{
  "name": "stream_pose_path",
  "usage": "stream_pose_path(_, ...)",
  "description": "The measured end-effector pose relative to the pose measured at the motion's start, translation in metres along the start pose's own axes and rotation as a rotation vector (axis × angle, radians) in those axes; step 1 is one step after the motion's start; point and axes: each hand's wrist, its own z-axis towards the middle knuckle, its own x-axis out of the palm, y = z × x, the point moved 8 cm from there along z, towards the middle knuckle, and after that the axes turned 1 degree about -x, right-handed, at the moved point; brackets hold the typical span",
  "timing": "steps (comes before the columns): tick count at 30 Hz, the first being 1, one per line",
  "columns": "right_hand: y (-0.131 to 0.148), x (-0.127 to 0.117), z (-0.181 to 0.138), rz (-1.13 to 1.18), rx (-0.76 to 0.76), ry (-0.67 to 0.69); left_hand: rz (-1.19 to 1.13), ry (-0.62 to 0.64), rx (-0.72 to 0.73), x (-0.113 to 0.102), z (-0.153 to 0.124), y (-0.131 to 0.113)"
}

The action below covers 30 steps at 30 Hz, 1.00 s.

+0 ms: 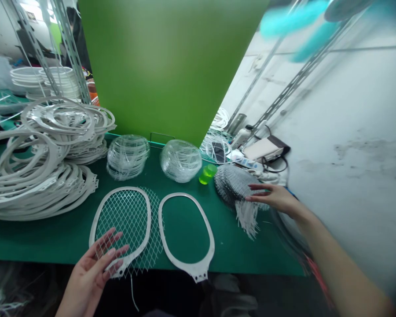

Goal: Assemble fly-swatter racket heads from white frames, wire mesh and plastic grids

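Note:
Two white oval racket frames lie side by side on the green table (66,229). The left frame (144,207) has a sheet of white diamond mesh (128,218) lying across it. The right frame (187,233) has nothing inside it. My left hand (97,268) hovers at the near edge of the meshed frame, fingers spread and holding nothing. My right hand (273,197) reaches out to a pile of grey mesh sheets (232,182) at the right, fingers stretched flat on its edge.
Tall piles of white frames (42,171) fill the left of the table. Two bundles of clear rings (128,156) and a green bottle (207,173) stand by a green board (165,66). Cables, a phone and a notebook (262,149) lie near the grey wall.

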Motion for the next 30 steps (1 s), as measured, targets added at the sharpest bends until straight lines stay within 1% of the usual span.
stream_pose_path(2, -0.002, 0.000, 0.001, 0.021, -0.002, -0.001, 0.004, -0.004, -0.002, 0.001, -0.001, 0.000)
stream_pose_path(4, -0.005, -0.001, -0.001, -0.017, 0.015, -0.018, 0.000, -0.004, -0.001, 0.000, 0.000, 0.000)
stream_pose_path(8, -0.009, 0.004, -0.012, -0.251, -0.040, -0.075, -0.031, 0.002, -0.024, -0.006, 0.006, 0.006)
stream_pose_path(11, -0.016, 0.017, -0.021, -0.359, -0.079, -0.048, -0.036, 0.003, -0.062, -0.010, 0.010, 0.011)
stream_pose_path(13, -0.020, 0.022, -0.025, -0.331, -0.094, -0.041, -0.020, 0.005, -0.057, -0.008, 0.010, 0.011)
stream_pose_path(16, -0.022, 0.019, -0.027, -0.267, -0.085, -0.070, 0.013, 0.007, -0.023, -0.001, 0.004, 0.007)
stream_pose_path(20, -0.017, 0.016, -0.029, -0.294, -0.113, -0.043, 0.027, -0.004, -0.005, 0.007, -0.003, 0.002)
stream_pose_path(22, -0.015, 0.017, -0.029, -0.295, -0.141, -0.036, 0.026, -0.009, -0.010, 0.007, -0.004, 0.002)
stream_pose_path(26, -0.016, 0.017, -0.026, -0.282, -0.157, -0.107, 0.017, -0.004, -0.032, 0.006, -0.003, 0.005)
stream_pose_path(30, -0.020, 0.020, -0.021, -0.228, -0.116, -0.079, 0.020, 0.019, -0.018, 0.005, 0.000, 0.005)
